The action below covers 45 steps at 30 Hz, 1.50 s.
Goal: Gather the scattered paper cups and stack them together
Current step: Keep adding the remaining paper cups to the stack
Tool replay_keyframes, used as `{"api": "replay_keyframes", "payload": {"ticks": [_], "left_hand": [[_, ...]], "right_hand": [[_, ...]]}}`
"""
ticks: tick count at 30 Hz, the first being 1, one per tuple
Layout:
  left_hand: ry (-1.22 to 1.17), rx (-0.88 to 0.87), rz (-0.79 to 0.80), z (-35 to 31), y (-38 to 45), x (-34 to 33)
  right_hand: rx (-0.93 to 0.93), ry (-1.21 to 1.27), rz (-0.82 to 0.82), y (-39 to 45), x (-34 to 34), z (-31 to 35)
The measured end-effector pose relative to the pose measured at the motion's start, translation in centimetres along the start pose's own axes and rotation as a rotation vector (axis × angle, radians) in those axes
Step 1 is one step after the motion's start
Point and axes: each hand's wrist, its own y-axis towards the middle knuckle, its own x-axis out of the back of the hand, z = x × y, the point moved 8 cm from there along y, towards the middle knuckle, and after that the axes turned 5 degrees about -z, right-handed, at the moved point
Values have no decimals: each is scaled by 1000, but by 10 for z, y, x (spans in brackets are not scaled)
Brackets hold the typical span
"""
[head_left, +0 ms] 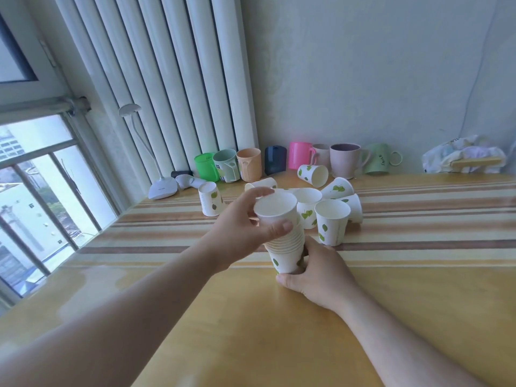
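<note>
A stack of white paper cups with green leaf prints [287, 247] stands on the wooden table [251, 317] in the middle of the view. My left hand [245, 227] grips the top cup [275, 209] of the stack at its rim. My right hand [315, 272] wraps the bottom cup from the right. Behind the stack lie and stand several loose paper cups: one upright [332, 222], one upside down at the left [210, 202], others on their sides [312, 171] [336, 188].
A row of plastic and ceramic mugs [298, 160] lines the back wall. A white desk lamp [162, 188] stands at the back left by the radiator. A crumpled bag [463, 157] sits at the back right. A window is on the left.
</note>
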Motion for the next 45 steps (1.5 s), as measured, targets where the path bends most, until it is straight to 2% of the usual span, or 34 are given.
{"api": "replay_keyframes", "payload": {"ticks": [3,5,6,8,10,13,15,16,20,22,26,29,31,32,35,37,38,39,41,43,45], "left_hand": [[97,-29,148,14,-1,-6],[88,-12,129,26,6,3],[63,27,50,37,13,14],[69,123,-236,66,30,49],[216,218,-457,93,44,82],[360,241,-576,117,71,117],[432,249,-558,119,93,128],[517,252,-496,118,105,128],[1084,93,-118,120,131,105],[1137,30,-115,121,130,103],[964,58,-367,115,111,118],[626,176,-400,126,84,116],[442,213,-316,130,66,105],[434,217,-235,129,58,97],[682,209,-3,127,43,81],[837,210,76,120,37,75],[819,214,76,112,35,72],[682,248,62,105,33,70],[253,308,37,86,28,61],[-59,246,-7,60,29,51],[-228,136,-68,24,26,42]], "right_hand": [[-14,20,-14,2,1,-5],[-26,23,-23,4,2,-9],[-28,21,-24,4,2,-10],[-28,17,-26,4,1,-11],[-29,9,-35,5,0,-12],[-21,-8,-48,8,-2,-12],[-13,-16,-60,9,-3,-12],[-10,-20,-64,10,-3,-13],[-10,-35,-69,10,-3,-14],[-15,-40,-69,10,-2,-14],[-27,-52,-61,9,0,-11],[-48,-53,-48,8,1,-11],[-51,-56,-47,7,1,-9],[-49,-57,-46,7,1,-8],[-42,-51,-42,6,2,-6],[-39,-48,-41,5,3,-4],[-39,-47,-38,4,3,-4],[-40,-43,-34,4,3,-4],[-41,-31,-25,3,4,-4],[-29,-13,-26,3,4,-3],[-6,11,-49,3,7,-1]]}}
